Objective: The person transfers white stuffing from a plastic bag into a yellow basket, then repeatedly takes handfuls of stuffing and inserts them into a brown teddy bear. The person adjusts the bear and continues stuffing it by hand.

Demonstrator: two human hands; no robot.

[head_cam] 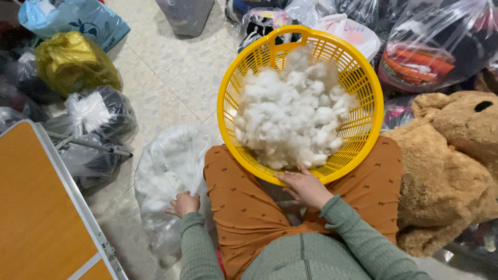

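Bare tiled floor [176,72] lies open ahead-left, hemmed by plastic bags [78,62], yellow basket [358,78] and plush bear [451,166].

A large brown plush bear [451,161] is lying at the right, just beside a heap of clear plastic bags [436,46] that seem to be holding folded clothes. A yellow bag [72,62] and a blue bag [78,18] are sitting at the upper left on the tiled floor [176,67]. An orange folding table [36,218] is filling the lower left corner.
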